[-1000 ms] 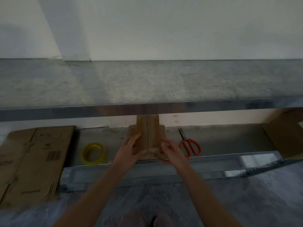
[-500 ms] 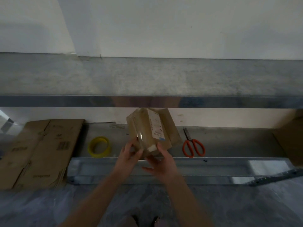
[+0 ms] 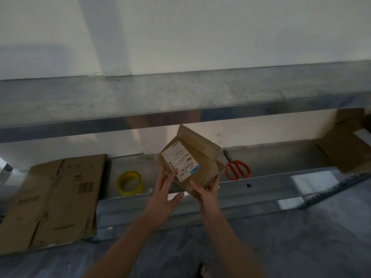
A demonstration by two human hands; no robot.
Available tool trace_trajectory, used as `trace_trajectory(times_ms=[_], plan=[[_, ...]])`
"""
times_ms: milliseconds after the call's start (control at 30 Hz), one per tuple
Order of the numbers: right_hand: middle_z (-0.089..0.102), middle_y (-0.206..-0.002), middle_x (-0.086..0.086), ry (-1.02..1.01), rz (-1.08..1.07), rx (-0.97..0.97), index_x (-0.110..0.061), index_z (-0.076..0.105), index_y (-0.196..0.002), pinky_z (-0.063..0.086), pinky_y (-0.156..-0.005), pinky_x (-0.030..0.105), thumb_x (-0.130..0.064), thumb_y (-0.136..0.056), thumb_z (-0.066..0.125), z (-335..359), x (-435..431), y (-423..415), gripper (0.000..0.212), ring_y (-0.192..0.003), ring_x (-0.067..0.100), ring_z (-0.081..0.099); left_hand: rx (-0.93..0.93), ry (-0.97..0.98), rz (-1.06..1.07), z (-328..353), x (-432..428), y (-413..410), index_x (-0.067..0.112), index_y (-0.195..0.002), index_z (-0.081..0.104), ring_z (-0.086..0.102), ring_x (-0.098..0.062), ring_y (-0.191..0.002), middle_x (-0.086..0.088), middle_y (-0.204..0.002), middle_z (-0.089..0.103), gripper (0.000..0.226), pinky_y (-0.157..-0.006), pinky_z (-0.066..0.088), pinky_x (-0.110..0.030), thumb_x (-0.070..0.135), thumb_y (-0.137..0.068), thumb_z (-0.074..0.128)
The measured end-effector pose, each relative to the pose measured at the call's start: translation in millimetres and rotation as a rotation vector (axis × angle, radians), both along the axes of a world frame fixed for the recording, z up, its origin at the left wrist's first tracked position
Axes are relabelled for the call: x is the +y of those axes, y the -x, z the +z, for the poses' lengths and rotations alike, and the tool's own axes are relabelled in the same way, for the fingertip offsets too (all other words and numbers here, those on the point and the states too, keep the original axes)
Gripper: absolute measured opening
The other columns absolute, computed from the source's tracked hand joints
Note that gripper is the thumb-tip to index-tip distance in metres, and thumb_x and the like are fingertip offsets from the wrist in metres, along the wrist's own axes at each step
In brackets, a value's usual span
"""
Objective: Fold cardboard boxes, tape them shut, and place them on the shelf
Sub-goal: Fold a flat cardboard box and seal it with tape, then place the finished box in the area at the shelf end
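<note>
**Spotter:** What worries you here?

**Me:** Starting closest to me, my right hand (image 3: pixel 204 192) does all the holding, with its fingers curled round the low corner of the box (image 3: pixel 192 163). My left hand (image 3: pixel 166 187) is spread flat, and only its fingertips touch the box's side. That's one corner grip on a tilted box, so if those fingers slide, it drops.

**Spotter:** Where is it exactly?

**Me:** It's in the air, up and to the right of the tape (image 3: pixel 130 183), over the front rail of the lower shelf (image 3: pixel 261 189). I'd guess a drop there hits the rail and tumbles toward my foot (image 3: pixel 205 271), not onto the shelf.

**Spotter:** Is it sealed?

**Me:** I can't tell, because no seam shows clearly from here. If one is loose, squeezing that corner could pop it open.

**Spotter:** Is anything in the way?

**Me:** The scissors (image 3: pixel 237 169) lie farther right of the tape, just past the box, so a blind set-down could land on them. The flat cardboard (image 3: pixel 56 197) to the left of the tape is well clear. Farthest off, above the tape, is the upper shelf (image 3: pixel 180 97). Its front edge sits close over the box's top corner, and a hasty lift could clip it.
</note>
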State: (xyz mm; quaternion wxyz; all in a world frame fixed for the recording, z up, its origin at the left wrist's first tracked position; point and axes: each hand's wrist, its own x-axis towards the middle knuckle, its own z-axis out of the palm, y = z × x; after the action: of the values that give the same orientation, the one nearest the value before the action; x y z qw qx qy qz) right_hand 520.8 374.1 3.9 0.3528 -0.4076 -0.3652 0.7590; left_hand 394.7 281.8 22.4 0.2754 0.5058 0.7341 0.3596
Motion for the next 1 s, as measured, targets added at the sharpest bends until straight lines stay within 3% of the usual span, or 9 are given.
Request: trace_trajectory(times_ms=[133,233,300,367,467,667,733,867,1000], plan=[[0.057,-0.136,0.000,0.089,-0.011,0.023,-0.029,0.034,-0.147,0.049,-0.101,0.043,-0.043,-0.027,0.100,-2,-9,-17,0.137,-0.120,0.022,0.058,0.040,0.083,-0.098,-2,-4,-7,0.042,-0.149,0.008,0.003,0.005,-0.136,0.023,-0.152,-0.019,0.067,-0.112,0.012,-0.021,0.049,-0.094,0.045],[0.047,-0.138,-0.003,-0.148,-0.063,-0.198,-0.025,0.027,-0.144,0.057,-0.089,0.035,-0.038,-0.031,0.098,1,-8,-41,0.134,-0.124,0.018,0.052,0.010,0.052,-0.129,-4,-5,-5,0.044,-0.143,0.027,0.021,0.002,-0.137,0.023,-0.152,0.015,0.055,-0.118,0.024,-0.034,0.060,-0.092,0.039],[0.037,-0.142,-0.008,-0.381,-0.118,-0.414,-0.030,0.020,-0.146,0.054,-0.095,0.033,-0.038,-0.036,0.096,3,-7,-58,0.133,-0.131,0.012,0.043,0.067,0.081,-0.163,-4,-1,-3,0.042,-0.141,0.031,0.032,-0.005,-0.136,0.016,-0.150,0.030,0.057,-0.115,0.030,-0.035,0.066,-0.089,0.036],[0.028,-0.146,-0.009,-0.531,-0.153,-0.555,-0.037,0.013,-0.148,0.051,-0.100,0.044,-0.036,-0.045,0.096,4,-3,-75,0.132,-0.136,0.014,0.037,0.168,0.162,-0.190,0,8,-2,0.034,-0.146,0.029,0.029,-0.012,-0.139,0.010,-0.153,0.027,0.076,-0.114,0.024,-0.029,0.076,-0.083,0.029],[0.023,-0.142,-0.014,-0.616,-0.201,-0.695,-0.039,0.014,-0.143,0.050,-0.100,0.050,-0.022,-0.054,0.095,9,13,-105,0.121,-0.134,0.016,0.034,0.385,0.173,-0.265,11,29,-7,0.034,-0.150,0.021,0.019,-0.013,-0.144,0.008,-0.158,0.017,0.106,-0.116,0.017,-0.031,0.092,-0.064,-0.003],[0.027,-0.146,-0.001,-0.697,-0.222,-0.885,-0.031,0.013,-0.146,0.047,-0.102,0.047,-0.036,-0.058,0.093,15,56,-184,0.119,-0.133,0.018,0.034,0.630,0.132,-0.440,20,85,-61,0.030,-0.152,0.017,0.009,-0.013,-0.147,0.006,-0.160,0.015,0.093,-0.110,-0.008,-0.023,0.076,-0.073,-0.002],[0.031,-0.147,0.001,-0.706,-0.236,-0.955,-0.026,0.016,-0.147,0.046,-0.103,0.047,-0.043,-0.059,0.092,14,73,-212,0.118,-0.135,0.021,0.034,0.624,0.133,-0.427,9,102,-91,0.027,-0.151,0.021,0.014,-0.016,-0.147,0.003,-0.159,0.020,0.097,-0.111,-0.007,-0.024,0.080,-0.075,-0.004],[0.030,-0.146,-0.004,-0.681,-0.237,-0.908,-0.030,0.014,-0.147,0.045,-0.100,0.036,-0.053,-0.058,0.089,15,109,-274,0.119,-0.130,0.008,0.031,0.544,0.104,-0.368,-15,139,-163,0.029,-0.149,0.024,0.024,-0.017,-0.143,0.004,-0.156,0.025,0.073,-0.116,0.011,-0.027,0.066,-0.086,0.024],[0.019,-0.151,0.001,-0.662,-0.234,-0.875,-0.023,0.007,-0.151,0.038,-0.106,0.040,-0.047,-0.058,0.091,17,151,-341,0.128,-0.136,0.017,0.026,0.559,0.122,-0.355,-16,180,-238,0.029,-0.150,0.021,0.018,-0.017,-0.145,0.003,-0.158,0.021,0.084,-0.117,0.011,-0.033,0.070,-0.078,0.013]])
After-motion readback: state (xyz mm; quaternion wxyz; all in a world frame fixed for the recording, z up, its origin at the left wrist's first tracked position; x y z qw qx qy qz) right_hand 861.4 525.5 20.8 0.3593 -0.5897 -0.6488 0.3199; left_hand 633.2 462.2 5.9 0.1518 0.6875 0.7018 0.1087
